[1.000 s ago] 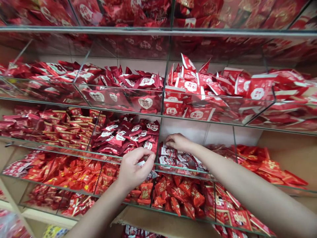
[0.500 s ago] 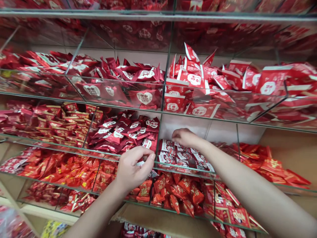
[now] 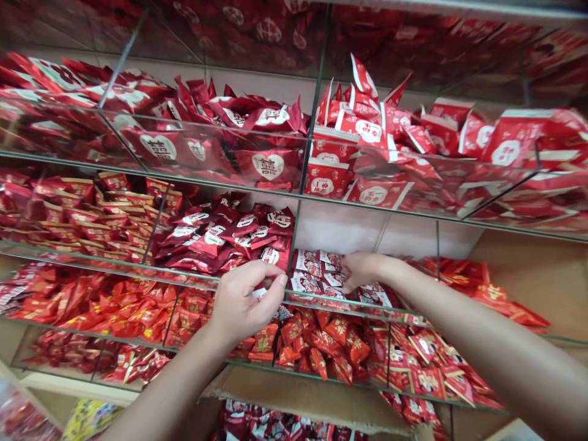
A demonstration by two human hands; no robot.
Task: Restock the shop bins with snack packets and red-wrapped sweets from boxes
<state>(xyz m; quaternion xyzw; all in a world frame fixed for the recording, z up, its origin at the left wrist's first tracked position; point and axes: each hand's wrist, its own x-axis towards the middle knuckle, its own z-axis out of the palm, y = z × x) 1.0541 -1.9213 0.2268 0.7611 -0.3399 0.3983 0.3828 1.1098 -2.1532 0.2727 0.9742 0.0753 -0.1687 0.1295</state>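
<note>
Your right hand (image 3: 362, 270) reaches into the glass bin, fingers curled onto the red-and-white packets (image 3: 316, 269), which lie just left of & under it, long axes running toward the bin's back. Left hand (image 3: 243, 303) pinches a small packet (image 3: 261, 293) at the glass front edge (image 3: 316, 300), nearer you. Open room sits behind the pile, by the white back wall (image 3: 340, 229).

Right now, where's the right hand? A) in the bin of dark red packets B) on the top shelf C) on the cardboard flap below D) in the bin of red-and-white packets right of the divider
D: the right hand rests on the small red-and-white packets in the compartment just right of the glass divider, while the left hand is at the front edge by the dark red packets.
</note>
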